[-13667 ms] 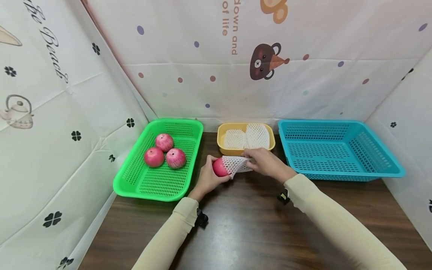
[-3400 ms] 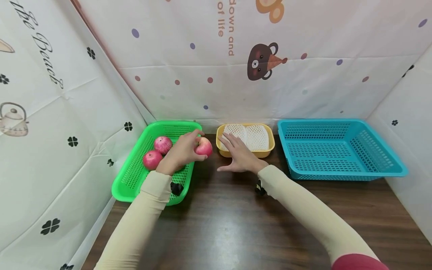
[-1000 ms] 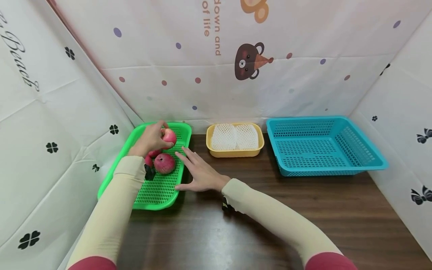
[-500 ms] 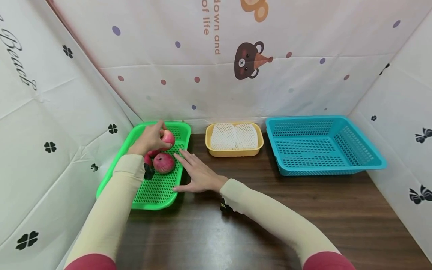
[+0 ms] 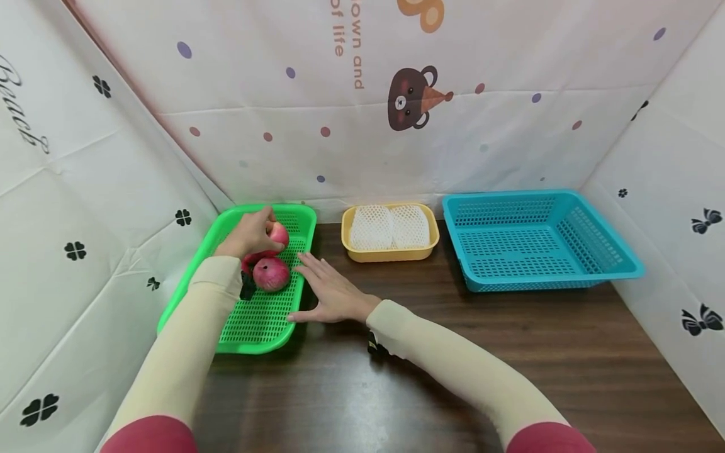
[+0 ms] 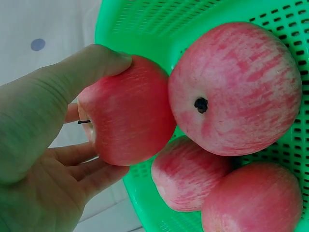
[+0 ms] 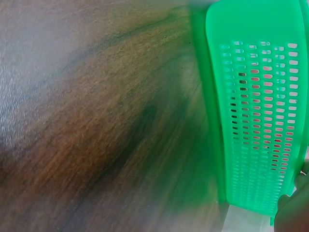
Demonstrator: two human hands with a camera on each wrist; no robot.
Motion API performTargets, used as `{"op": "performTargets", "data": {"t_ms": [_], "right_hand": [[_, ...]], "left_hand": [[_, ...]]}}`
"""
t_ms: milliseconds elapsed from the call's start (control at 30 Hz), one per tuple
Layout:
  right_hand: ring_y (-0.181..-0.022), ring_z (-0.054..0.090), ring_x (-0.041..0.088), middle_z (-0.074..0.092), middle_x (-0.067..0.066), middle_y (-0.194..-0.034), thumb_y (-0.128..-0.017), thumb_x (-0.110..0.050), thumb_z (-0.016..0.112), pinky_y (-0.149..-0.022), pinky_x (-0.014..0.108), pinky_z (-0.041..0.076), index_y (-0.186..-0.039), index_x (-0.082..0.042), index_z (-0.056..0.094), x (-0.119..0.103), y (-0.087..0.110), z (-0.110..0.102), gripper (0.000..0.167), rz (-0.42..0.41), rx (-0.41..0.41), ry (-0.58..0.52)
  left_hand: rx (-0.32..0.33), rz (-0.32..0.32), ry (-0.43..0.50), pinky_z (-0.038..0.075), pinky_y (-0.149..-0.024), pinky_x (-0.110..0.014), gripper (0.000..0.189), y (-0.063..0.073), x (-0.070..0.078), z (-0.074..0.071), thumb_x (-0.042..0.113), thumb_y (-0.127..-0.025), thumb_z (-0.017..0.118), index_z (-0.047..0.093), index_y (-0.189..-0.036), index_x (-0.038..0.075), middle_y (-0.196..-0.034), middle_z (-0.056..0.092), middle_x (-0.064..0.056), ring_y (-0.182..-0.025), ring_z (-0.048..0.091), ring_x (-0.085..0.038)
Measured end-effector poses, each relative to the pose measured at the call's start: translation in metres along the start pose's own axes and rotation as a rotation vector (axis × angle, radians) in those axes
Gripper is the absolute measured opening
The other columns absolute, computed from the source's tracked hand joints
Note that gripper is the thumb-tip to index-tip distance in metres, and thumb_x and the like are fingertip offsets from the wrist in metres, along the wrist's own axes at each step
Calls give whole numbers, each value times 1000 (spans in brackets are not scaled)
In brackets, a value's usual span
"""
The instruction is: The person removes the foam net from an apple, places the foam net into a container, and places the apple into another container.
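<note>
My left hand (image 5: 247, 236) holds a red apple (image 6: 133, 113) by its sides, thumb on one side and fingers on the other, inside the green basket (image 5: 308, 251). The apple's stem points toward the palm in the left wrist view. It lies against a larger pink-striped fruit (image 6: 246, 92) with a dark spot at its end. Two more reddish fruits, a striped one (image 6: 188, 174) and a plainer one (image 6: 256, 200), sit beside them. My right hand (image 5: 334, 292) is at the basket's right rim with its fingers spread; the right wrist view shows mostly table and basket wall.
A yellow tray (image 5: 391, 254) with two piles of white foam fruit nets (image 5: 370, 226) stands right of the green basket. Farther right is a blue basket (image 5: 544, 277) with nothing in it. All stand on a dark wooden table (image 5: 453, 390), with printed cloth behind.
Earlier both hands worked a foam net on a red apple above the table. Later the left hand carried a bare apple into the green basket, and the right hand came to its rim.
</note>
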State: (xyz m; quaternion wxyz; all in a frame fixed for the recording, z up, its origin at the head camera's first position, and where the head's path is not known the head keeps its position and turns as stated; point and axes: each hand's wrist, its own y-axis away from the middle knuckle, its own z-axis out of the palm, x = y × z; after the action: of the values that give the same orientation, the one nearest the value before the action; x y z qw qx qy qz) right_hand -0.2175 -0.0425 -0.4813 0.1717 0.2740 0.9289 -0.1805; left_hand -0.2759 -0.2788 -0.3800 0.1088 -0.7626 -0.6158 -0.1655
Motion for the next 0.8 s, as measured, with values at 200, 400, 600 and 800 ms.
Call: {"op": "performTargets", "data": {"t_ms": [200,400,600,800], "right_hand": [[-158,6,22,6,3,-172,-84,-78,61,-126,40,9,-148,-6,43,2,-2,1,98,5,12,-18],[-158,2,18,6,3,-172,-84,-77,63,-126,45,12,-144,-7,45,2,-1,2,94,9,9,-40],[-158,6,23,9,7,-172,-84,-77,63,-126,47,15,-143,-7,45,1,0,0,94,-6,7,-43],[-158,4,21,6,4,-172,-85,-76,63,-126,47,14,-142,-7,46,2,0,0,92,-1,9,-43]], "left_hand": [[-22,-19,0,47,-72,-42,51,-6,-2,2,16,-83,83,49,-118,1,-113,65,-25,-89,55,-31],[-75,-28,-17,48,-73,-43,52,-13,-5,7,14,-82,83,47,-118,1,-104,59,-20,-88,53,-32],[-122,-49,-61,53,-80,-49,54,-17,-7,12,16,-82,83,47,-120,1,-109,60,-21,-94,57,-36],[-182,-79,-123,53,-83,-52,58,-20,-4,15,22,-82,85,49,-124,2,-112,61,-21,-104,58,-39]]}}
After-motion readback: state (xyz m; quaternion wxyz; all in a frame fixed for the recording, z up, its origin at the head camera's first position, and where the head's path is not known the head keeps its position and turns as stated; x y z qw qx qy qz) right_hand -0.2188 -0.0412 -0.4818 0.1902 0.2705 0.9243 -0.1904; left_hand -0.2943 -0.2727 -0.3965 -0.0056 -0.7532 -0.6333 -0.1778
